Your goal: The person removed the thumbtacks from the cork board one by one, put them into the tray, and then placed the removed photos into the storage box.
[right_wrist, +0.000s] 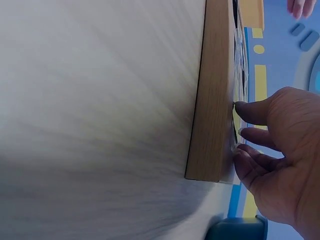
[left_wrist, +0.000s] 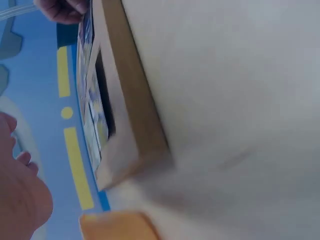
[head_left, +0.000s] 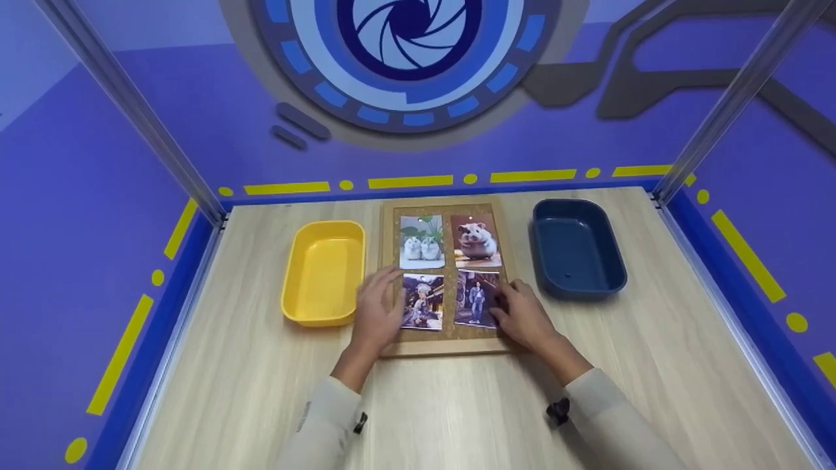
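Four photo cards [head_left: 448, 271] all pinned on the cork board [head_left: 446, 341], mid-table, between the trays. Nothing lifted off yet, by the look of it. Left hand [head_left: 379, 312] resting with relaxed fingers on the lower-left card [head_left: 423, 301]; right hand [head_left: 522, 314], fingers loosely extended, touching the lower-right card [head_left: 477, 298] at the frame edge. Yellow tray [head_left: 324, 271] empty; blue tray [head_left: 576, 247] apparently empty too. All sorting left.

A framed board [head_left: 444, 343] lies mid-surface [head_left: 457, 411], bearing four photos in two rows. One tray [head_left: 323, 271] sits just left of it, another tray [head_left: 576, 248] just right. The left hand [head_left: 377, 313] rests at the board's near-left edge, the right hand [head_left: 526, 316] at its near-right.
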Demonstrator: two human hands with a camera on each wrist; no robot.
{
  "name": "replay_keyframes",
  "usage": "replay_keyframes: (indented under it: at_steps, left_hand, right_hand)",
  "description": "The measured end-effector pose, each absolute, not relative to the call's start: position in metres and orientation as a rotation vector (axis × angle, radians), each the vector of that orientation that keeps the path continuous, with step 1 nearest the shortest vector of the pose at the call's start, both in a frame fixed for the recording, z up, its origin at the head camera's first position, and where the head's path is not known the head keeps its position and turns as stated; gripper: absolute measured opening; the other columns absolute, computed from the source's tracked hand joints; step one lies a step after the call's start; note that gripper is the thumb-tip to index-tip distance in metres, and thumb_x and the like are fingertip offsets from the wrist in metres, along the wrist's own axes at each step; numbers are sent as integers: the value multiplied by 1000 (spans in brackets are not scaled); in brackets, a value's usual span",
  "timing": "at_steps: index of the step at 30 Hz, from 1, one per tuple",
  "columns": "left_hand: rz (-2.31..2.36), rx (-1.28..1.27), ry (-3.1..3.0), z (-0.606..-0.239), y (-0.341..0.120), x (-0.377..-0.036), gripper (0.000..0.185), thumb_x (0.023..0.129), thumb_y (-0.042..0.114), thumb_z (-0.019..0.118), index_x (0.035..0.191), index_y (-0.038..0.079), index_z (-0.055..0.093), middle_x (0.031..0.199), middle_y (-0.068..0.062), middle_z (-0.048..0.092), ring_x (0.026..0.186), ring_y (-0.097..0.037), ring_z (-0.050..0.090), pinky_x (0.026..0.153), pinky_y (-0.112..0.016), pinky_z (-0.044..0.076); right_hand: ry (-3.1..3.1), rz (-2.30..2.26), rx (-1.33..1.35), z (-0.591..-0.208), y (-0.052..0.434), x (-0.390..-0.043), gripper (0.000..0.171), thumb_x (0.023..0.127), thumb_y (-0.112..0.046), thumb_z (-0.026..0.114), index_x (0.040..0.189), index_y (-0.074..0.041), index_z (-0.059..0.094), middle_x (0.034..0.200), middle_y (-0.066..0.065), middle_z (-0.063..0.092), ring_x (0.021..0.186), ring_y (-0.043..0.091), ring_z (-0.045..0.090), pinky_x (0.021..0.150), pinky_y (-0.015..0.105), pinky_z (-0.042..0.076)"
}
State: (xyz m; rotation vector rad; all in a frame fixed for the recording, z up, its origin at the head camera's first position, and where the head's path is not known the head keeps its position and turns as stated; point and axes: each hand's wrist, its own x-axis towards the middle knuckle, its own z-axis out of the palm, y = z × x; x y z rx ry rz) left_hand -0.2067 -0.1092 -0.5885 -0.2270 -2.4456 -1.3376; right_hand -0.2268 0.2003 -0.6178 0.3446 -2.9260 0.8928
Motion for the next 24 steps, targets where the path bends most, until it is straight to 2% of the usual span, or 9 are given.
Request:
replay_keyframes:
  at_steps: [4, 8, 12, 18, 21, 24]
  left_hand:
    - [-1162, -165, -2328, -591, -138, -204, 37, 94, 11, 73, 131, 5, 73, 144, -17, 70, 145, -40, 55, 130, -66, 23]
    - [-1042, -55, -2353, -596, -172, -201, 44, 94, 17, 73, 136, 7, 70, 146, -17, 68, 149, -42, 49, 125, -68, 20]
    - [-973, 89, -2423, -603, -206, -196, 53, 92, 22, 73, 143, 9, 66, 152, -17, 62, 155, -43, 40, 124, -71, 15]
    - [-973, 348, -2557, -612, -244, -190, 62, 96, 33, 72, 151, 10, 58, 168, -21, 41, 166, -44, 14, 128, -72, 0]
    - [-1136, 440, -2595, -617, -256, -189, 68, 99, 34, 71, 159, 10, 47, 173, -22, 31, 167, -43, 7, 130, -70, 1]
    - [-1415, 487, -2617, -623, -264, -187, 78, 105, 36, 65, 170, 17, 27, 179, -17, 20, 169, -38, 8, 136, -63, 5]
  right_hand:
    - [-2929, 871, 323, -617, 203, -225, 38, 91, -15, 84, 124, -1, 73, 112, 17, 65, 108, 34, 61, 96, 51, 54]
    - [-2943, 877, 324, -619, 204, -226, 41, 90, -21, 86, 123, -1, 74, 112, 15, 63, 106, 32, 58, 92, 48, 51]
    - [-2968, 994, 301, -622, 205, -228, 45, 89, -20, 88, 126, -1, 71, 116, 15, 61, 107, 30, 56, 94, 46, 50]
    - [-3006, 1149, 270, -622, 211, -238, 53, 86, -19, 90, 130, 0, 67, 119, 16, 59, 103, 27, 57, 94, 42, 49]
    - [-3021, 1192, 274, -620, 213, -244, 52, 85, -18, 91, 127, 0, 65, 117, 14, 58, 101, 25, 57, 91, 39, 49]
    - [-3037, 1227, 269, -619, 214, -248, 50, 84, -17, 91, 123, -1, 64, 115, 14, 56, 100, 24, 55, 90, 37, 47]
